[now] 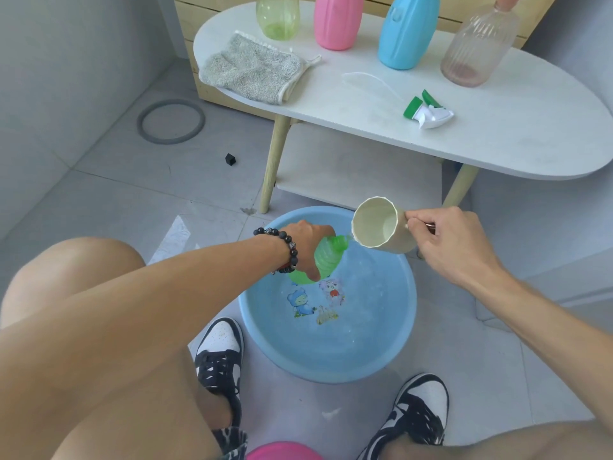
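Your left hand (pixel 306 242) grips the tilted green bottle (pixel 326 257); your right hand (pixel 444 240) tips the cup (pixel 378 227) at its mouth. Filling looks barely begun.

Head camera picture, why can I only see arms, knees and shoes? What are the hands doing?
The camera sits on a person's head and looks down, so you see their own arms, knees and shoes. No machine here, just two bare hands. The left hand holds a green bottle over a blue basin. The right hand tips a cup by its handle toward the bottle's mouth. Behind, a table bears a cloth, a spray head, a pink bottle and a blue bottle.
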A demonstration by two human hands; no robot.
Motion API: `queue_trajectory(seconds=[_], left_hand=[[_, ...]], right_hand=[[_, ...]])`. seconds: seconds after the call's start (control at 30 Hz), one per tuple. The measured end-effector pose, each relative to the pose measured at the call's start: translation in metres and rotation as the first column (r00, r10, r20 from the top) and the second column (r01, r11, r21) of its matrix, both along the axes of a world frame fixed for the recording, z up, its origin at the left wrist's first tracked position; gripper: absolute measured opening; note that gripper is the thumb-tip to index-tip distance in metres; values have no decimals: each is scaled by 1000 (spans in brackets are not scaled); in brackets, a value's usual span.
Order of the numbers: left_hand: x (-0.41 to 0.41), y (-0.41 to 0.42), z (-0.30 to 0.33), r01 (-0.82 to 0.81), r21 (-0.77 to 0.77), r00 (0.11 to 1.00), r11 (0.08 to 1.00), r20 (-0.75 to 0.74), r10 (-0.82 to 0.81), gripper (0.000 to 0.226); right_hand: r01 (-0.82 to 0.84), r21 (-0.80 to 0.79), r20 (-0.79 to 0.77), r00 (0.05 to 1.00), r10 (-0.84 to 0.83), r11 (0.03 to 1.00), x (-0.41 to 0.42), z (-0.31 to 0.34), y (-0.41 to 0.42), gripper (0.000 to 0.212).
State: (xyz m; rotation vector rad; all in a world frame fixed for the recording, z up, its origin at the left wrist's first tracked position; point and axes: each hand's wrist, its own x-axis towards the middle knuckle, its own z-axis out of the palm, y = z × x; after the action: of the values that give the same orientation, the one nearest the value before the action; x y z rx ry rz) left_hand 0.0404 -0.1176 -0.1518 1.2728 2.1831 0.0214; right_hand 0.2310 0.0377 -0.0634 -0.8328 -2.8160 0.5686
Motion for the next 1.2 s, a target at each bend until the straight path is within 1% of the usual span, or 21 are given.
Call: queue_trajectory(seconds=[0.13,0.6,0.83,1.2], left_hand=[[-1,-2,0,-22,-7,1000,1000,22,22,94],[3,-3,2,-36,-38,999,999,20,36,99],[5,-2,5,-32,-55,999,998,7,32,101],[7,-2,6,-23,-77,1000,997,1,24,103]], right_hand=[[0,30,-19,1000,1,1000,0,-1,0,27],[-52,153,-38,998,59,987,1,2,-3,23],[-81,237,-57,994,97,968,1,0,-3,22],[-122,314,-57,987,147,941,2,-6,0,23]])
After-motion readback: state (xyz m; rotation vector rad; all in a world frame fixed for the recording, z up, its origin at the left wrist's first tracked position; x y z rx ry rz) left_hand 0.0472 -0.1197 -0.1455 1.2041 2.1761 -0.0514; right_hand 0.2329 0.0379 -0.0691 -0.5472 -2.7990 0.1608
